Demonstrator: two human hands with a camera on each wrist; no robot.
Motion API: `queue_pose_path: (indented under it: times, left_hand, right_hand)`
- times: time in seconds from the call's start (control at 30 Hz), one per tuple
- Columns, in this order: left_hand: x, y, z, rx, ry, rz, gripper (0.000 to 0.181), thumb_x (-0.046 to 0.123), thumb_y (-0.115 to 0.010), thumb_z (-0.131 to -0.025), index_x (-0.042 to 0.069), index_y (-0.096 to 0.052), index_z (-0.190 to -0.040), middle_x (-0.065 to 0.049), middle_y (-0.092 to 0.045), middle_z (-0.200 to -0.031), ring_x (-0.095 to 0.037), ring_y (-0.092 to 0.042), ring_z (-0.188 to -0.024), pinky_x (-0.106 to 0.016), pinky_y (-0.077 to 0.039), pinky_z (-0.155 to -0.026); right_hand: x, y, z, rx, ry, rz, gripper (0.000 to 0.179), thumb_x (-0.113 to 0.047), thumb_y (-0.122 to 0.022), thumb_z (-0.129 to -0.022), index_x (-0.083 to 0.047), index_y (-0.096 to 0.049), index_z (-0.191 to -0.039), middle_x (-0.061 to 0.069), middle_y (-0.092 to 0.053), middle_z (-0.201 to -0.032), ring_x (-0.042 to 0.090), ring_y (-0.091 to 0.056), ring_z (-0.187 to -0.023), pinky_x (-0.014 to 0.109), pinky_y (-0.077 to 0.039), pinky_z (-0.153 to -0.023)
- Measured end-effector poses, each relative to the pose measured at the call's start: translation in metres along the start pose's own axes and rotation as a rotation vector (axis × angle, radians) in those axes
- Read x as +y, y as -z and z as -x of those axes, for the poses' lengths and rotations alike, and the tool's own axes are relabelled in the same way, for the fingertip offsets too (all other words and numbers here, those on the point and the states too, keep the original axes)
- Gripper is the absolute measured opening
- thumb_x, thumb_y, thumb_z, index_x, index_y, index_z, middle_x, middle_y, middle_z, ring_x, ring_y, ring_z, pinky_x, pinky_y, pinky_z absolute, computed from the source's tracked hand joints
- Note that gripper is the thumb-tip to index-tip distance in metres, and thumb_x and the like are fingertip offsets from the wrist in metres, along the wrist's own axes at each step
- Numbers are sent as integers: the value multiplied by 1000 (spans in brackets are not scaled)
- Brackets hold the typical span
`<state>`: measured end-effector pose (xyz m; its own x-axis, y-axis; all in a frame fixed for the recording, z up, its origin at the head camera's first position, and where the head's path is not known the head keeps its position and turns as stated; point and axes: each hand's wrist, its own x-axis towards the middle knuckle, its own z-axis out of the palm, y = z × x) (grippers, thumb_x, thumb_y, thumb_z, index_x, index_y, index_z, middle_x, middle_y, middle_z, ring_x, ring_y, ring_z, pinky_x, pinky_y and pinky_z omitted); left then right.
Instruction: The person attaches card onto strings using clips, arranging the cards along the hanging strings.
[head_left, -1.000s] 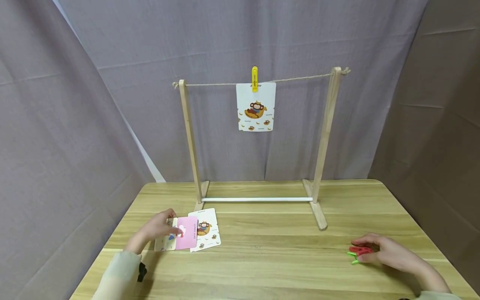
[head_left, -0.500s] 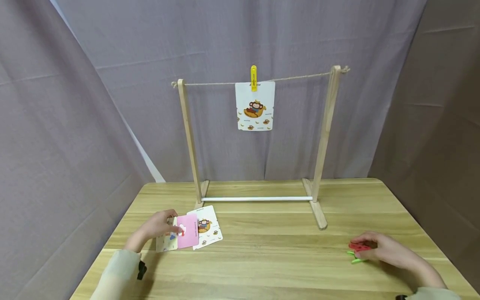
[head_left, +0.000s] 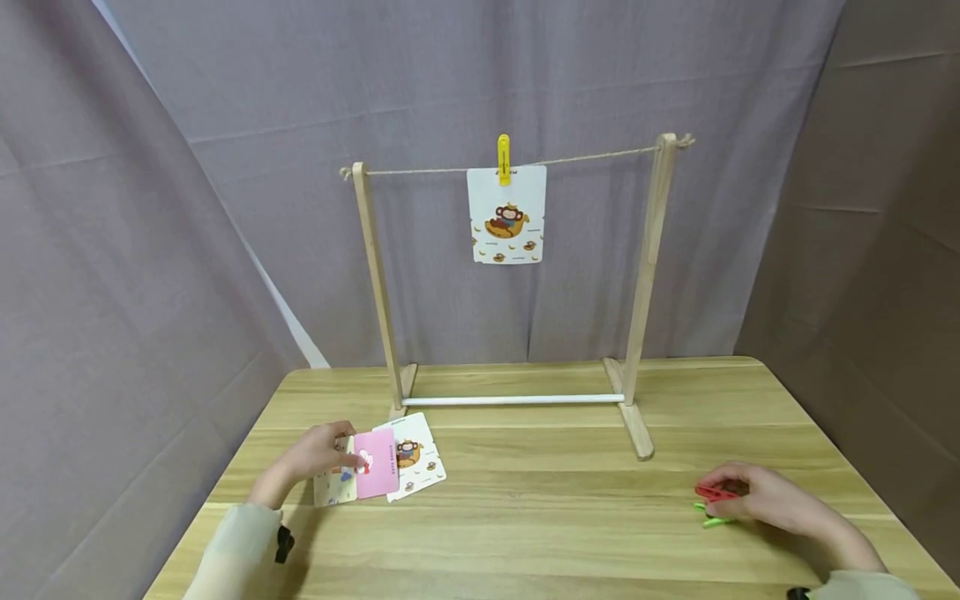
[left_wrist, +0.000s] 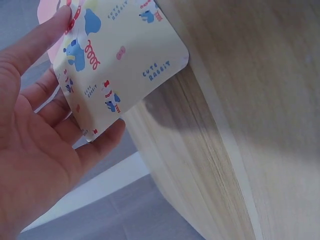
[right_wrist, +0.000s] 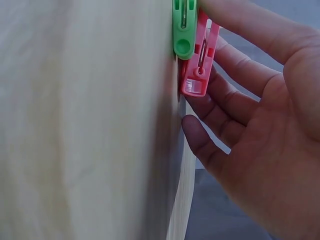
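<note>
My left hand [head_left: 318,454] is at the left of the table, thumb on top and fingers beneath, pinching a pink-and-cream rabbit card [head_left: 377,463]. In the left wrist view the card's cream part [left_wrist: 125,55] reads "CUTE RABBIT". Partly under it lies a white monkey card [head_left: 420,457]. Over at the right, my right hand [head_left: 776,500] pinches a red clothespin [head_left: 714,493] low over the table. Against it is a green clothespin [head_left: 712,517], also seen in the right wrist view beside the red clothespin [right_wrist: 198,65]; whether the hand touches the green one I cannot tell.
A wooden frame [head_left: 647,275] stands at the back with a string [head_left: 600,157] across its top. From the string hangs another monkey card [head_left: 508,237], held by a yellow clothespin [head_left: 504,158]. A white rod [head_left: 510,400] joins the feet. Grey curtains surround the table [head_left: 525,517].
The rabbit card and my left hand have shifted slightly right, and the monkey card beneath has turned a little. The red clothespin in my right hand has moved slightly left.
</note>
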<state>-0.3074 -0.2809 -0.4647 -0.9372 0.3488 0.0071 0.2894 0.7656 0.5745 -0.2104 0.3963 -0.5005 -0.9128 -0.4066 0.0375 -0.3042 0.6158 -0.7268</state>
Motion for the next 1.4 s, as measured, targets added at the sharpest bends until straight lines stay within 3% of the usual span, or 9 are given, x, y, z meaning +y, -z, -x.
queue_pose_path:
  times: [0.2,0.33,0.53,0.73,1.0,1.17,1.4]
  left_hand:
    - [-1,-2,2,-2,-24,3,30,21,-84,-82,8,-60,-95,2,-47,-70,-11,-44,-59,-27,-37,-53]
    - [-1,0,1,-19,-33,-7,29,24,-83,-83,9,-60,-91,2,-49,-71,-10,-43,-61,-26,-38,-53]
    - [3,4,-3,-61,-81,1,27,26,-81,-85,9,-61,-92,1,-53,-73,-12,-44,-64,-26,-39,-54]
    - [5,10,-6,-68,-111,13,29,23,-80,-86,9,-56,-86,2,-48,-70,-11,-43,-62,-25,-38,-53]
    - [14,14,-7,-70,-130,25,33,22,-78,-89,6,-50,-83,5,-37,-66,-7,-36,-57,-24,-33,-53]
    - [18,13,-9,-63,-148,7,30,23,-78,-89,9,-52,-83,6,-38,-66,-7,-36,-57,-24,-34,-54]
    - [17,13,-10,-59,-131,27,29,23,-77,-90,9,-52,-84,5,-39,-66,-8,-36,-57,-23,-34,-53]
  right_hand:
    - [2,-2,-1,13,18,9,27,-10,-74,-91,7,-68,-112,4,-70,-101,-2,-58,-85,21,-49,-71]
    - [1,-1,-1,23,15,19,25,-12,-73,-92,5,-68,-111,1,-69,-98,-2,-57,-84,21,-49,-70]
    - [-3,2,-3,40,-34,43,28,-18,-74,-93,1,-69,-113,0,-68,-98,-1,-56,-84,22,-48,-70]
    - [-5,5,-7,72,-74,59,31,-22,-75,-92,0,-69,-113,3,-67,-99,0,-56,-83,23,-48,-70]
    - [-17,17,-16,126,-125,101,35,-27,-75,-92,-2,-68,-115,1,-65,-95,5,-56,-84,25,-49,-72]
    - [-25,23,-20,172,-92,125,33,-26,-75,-92,-1,-69,-114,1,-64,-94,5,-57,-83,25,-50,-71]
    - [-30,32,-18,201,-138,143,37,-31,-75,-93,-3,-68,-116,2,-63,-95,5,-57,-82,25,-49,-69]
